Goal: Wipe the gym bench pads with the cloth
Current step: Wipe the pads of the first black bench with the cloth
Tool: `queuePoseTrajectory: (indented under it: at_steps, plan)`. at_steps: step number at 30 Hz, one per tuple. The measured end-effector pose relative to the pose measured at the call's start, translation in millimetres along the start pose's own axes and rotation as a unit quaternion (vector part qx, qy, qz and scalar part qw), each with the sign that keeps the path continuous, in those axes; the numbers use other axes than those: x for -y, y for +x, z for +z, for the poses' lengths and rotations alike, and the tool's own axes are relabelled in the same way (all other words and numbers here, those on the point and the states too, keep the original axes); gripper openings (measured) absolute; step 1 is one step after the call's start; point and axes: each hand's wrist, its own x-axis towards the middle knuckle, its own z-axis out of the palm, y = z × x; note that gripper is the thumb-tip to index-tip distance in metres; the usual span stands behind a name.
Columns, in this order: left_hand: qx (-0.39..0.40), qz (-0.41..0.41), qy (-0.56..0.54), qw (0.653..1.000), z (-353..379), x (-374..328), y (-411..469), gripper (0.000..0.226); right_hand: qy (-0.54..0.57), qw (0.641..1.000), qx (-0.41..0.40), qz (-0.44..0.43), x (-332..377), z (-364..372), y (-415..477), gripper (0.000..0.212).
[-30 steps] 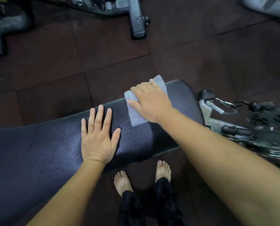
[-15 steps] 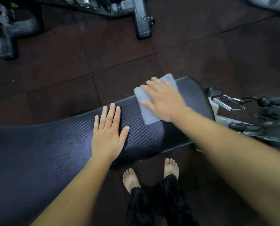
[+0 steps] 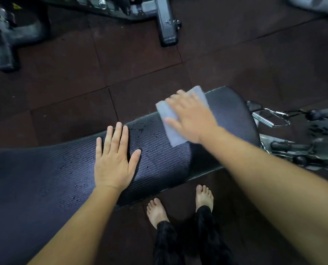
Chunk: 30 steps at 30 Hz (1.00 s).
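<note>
A long black ribbed bench pad (image 3: pixel 44 178) runs from the lower left to the centre right, with small water droplets on it. A pale blue-grey cloth (image 3: pixel 169 129) lies flat near the pad's right end. My right hand (image 3: pixel 191 117) presses on the cloth with straight fingers and looks motion-blurred. My left hand (image 3: pixel 114 159) rests flat on the pad, fingers spread, a little left of the cloth and apart from it.
Dark rubber floor tiles (image 3: pixel 140 73) surround the bench. Grey machine feet stand at the top left (image 3: pixel 4 54) and top centre (image 3: pixel 168 25). Metal carabiner handles and a weight plate (image 3: pixel 274 117) lie just right of the pad. My bare feet (image 3: pixel 178 207) stand below it.
My right hand has slid the cloth a short way along the pad towards its right end. My left hand has stayed flat on the pad.
</note>
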Motion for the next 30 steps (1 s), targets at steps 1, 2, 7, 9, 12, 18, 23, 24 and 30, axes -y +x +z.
queuePoseTrajectory:
  at_steps: [1, 2, 7, 9, 12, 18, 23, 24, 30]
  plan:
    - [-0.002, 0.001, 0.0, 1.0, 1, 0, 0, 0.076, -0.001, 1.0, -0.002, 0.027, -24, -3, -3, 0.074]
    - [-0.005, 0.002, 0.001, 1.0, 1, 0, 0, 0.076, -0.001, 0.999, -0.004, 0.055, -43, -7, -7, 0.074]
    - [-0.022, 0.001, -0.002, 1.0, 4, 0, -1, 0.077, -0.017, 0.99, -0.025, 0.134, 14, 1, 5, 0.081]
    - [-0.025, 0.001, -0.002, 1.0, 5, 1, 0, 0.076, -0.005, 0.998, -0.003, 0.061, 39, 6, 8, 0.08]
    - [-0.027, 0.003, -0.002, 1.0, 6, 1, 0, 0.076, -0.001, 1.0, -0.009, -0.015, 6, -1, 10, 0.063]
    - [-0.026, 0.002, -0.008, 1.0, 6, 0, 1, 0.077, 0.052, 0.982, -0.066, 0.17, -113, -1, -42, 0.073]
    - [-0.024, 0.002, -0.007, 1.0, 5, -2, 0, 0.076, 0.069, 0.953, -0.095, 0.279, -52, 37, -127, 0.077]
    - [-0.024, 0.002, -0.007, 1.0, 5, -2, 1, 0.076, 0.075, 0.947, -0.101, 0.295, -27, 43, -134, 0.077]
    - [-0.025, 0.006, -0.007, 1.0, 5, 0, 1, 0.076, 0.072, 0.969, -0.092, 0.216, 87, 68, -113, 0.075]
